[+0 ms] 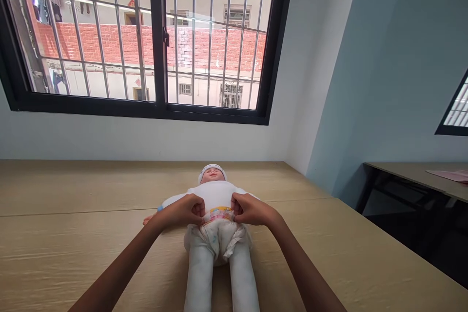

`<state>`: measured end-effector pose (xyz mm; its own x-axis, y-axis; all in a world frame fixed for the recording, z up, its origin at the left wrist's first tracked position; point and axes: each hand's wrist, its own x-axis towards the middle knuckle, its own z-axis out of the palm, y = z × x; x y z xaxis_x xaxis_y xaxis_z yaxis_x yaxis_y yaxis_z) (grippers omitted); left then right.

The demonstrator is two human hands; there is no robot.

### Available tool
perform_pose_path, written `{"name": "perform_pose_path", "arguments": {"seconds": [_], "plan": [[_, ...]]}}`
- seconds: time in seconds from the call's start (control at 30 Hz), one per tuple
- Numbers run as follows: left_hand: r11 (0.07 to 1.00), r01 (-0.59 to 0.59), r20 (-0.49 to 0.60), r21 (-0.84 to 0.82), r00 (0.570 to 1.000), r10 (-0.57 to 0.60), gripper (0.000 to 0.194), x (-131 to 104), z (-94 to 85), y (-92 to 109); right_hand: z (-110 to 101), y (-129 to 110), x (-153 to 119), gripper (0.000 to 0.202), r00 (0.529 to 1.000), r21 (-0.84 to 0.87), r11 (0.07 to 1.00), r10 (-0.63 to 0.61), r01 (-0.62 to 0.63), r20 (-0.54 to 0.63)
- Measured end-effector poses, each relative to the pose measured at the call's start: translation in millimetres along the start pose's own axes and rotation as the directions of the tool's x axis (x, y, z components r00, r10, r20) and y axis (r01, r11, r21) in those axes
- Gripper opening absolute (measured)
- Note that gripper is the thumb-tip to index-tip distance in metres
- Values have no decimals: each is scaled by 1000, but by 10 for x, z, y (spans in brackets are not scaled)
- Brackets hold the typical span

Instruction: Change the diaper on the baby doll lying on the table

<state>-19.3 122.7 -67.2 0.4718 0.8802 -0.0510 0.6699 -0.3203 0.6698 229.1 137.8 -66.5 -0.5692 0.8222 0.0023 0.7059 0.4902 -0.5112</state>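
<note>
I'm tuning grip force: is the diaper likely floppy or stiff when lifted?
The diaper is probably floppy: its edges ruffle around the legs. It looks thin and soft, so likely light. Being on the doll, it may drag that along.

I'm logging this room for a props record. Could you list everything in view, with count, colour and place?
Baby doll: 1, white-clad, on its back on the near table
Cap: 1, white, doll's head
Diaper: 1, white with coloured waistband, doll's hips
Near table: 1, light wood, below the large window
Large window: 1, black-framed, straight ahead
Window bars: many, silvery, across the large window
Brick wall: 1, red, outside
Side table: 1, brownish top, right
Flat item: 1, pink, side table
Small window: 1, black-framed, right edge
Left hand, right hand: 1 each, bare, pinching the diaper's waistband sides
</note>
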Motion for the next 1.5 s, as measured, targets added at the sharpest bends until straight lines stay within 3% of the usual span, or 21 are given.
{"name": "perform_pose_path", "arguments": {"seconds": [0.3, 0.43, 0.63, 0.83, 1.1, 1.37, 1.5], "plan": [[998, 60, -29, 20, 998, -60, 27, -95, -153, 127, -199, -53, -114, 24, 998, 148, 989, 12, -3, -60], [999, 18, -38, -36, 999, -19, 30, -105, -174, 140, -270, -63, -149, 21, 991, 123, 992, -12, 28, -131], [1000, -14, -57, -13, 998, 13, 27, -28, -71, 21, -188, -80, -100, 23, 996, 98, 995, -10, 19, -90], [1000, -15, -75, 0, 997, 15, 25, -38, -39, 49, -89, -29, -28, 24, 996, 88, 994, -57, 63, -69], [1000, -25, -89, -3, 996, 24, 26, -5, -17, 0, -88, -61, -14, 22, 994, -2, 998, -70, 70, -82], [998, -63, -83, -16, 995, 62, 22, -33, -32, 58, -115, -80, -51, 21, 1000, 77, 997, -20, 21, -19], [998, -59, -71, -1, 996, 59, 24, -40, -30, 48, -92, -89, -40, 20, 996, 33, 998, -47, 50, -73]]}}
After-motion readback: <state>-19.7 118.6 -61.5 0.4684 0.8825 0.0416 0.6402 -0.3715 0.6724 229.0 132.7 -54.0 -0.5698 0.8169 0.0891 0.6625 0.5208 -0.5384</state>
